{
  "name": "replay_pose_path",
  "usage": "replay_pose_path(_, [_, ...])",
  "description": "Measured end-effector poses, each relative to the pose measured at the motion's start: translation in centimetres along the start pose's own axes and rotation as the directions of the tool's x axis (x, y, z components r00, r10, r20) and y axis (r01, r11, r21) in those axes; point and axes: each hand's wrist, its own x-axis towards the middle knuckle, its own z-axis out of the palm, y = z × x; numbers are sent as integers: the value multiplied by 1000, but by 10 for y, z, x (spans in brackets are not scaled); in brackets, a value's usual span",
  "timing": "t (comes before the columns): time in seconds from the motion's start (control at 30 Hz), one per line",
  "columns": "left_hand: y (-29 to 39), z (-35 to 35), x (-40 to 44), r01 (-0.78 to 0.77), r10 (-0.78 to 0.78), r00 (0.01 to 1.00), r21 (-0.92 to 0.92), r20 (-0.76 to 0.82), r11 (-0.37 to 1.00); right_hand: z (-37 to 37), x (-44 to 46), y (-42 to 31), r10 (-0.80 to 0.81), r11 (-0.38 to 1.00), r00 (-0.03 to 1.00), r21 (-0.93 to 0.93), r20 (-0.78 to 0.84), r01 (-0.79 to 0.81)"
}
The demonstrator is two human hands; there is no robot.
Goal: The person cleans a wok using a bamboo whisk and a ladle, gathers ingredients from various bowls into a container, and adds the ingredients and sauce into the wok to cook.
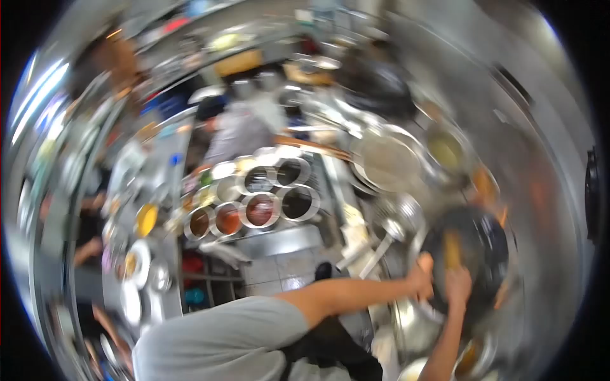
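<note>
A large dark wok (476, 254) stands at the right, with orange flame showing past its rim. My left hand (420, 278) is closed at the wok's left edge, its fingers blurred. Inside the wok's outline, my right hand (457, 286) is closed round a thick tan tool (452, 249), which looks like a wooden or bamboo brush. The tool's far end points away from me, over the dark inner surface. Blur hides its exact shape. Left of the wok lie a metal ladle (393, 230) and a round perforated strainer (406, 209).
Beyond the ladle sits a wide metal pot or pan (387, 159). Several round containers of sauces (260, 209) stand in two rows. White plates (131, 303) line the left counter. People work farther off, one in a grey top (238, 134). A steel wall (534, 159) rises at right.
</note>
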Motion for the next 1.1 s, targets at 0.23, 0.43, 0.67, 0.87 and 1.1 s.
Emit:
replay_pose_path(0.23, [-7,-14,9,95,-96,990,22,101,995,-20,-25,108,289,925,956,-273,53,-264])
replay_pose_path(0.43, [31,-24,-29,-27,39,986,-76,164,997,10,61,29,474,880,865,116,-162,-460])
replay_pose_path(0.67, [32,-25,-26,70,-68,977,-5,203,998,-13,-70,-5,39,988,985,-156,171,-12])
replay_pose_path(0.87, [12,-26,-5,46,-55,983,55,175,997,-22,1,105,405,887,904,-181,-140,-425])
replay_pose_path(1.1, [19,-26,-10,22,-16,968,-20,251,1000,13,48,2,257,966,966,9,-9,-257])
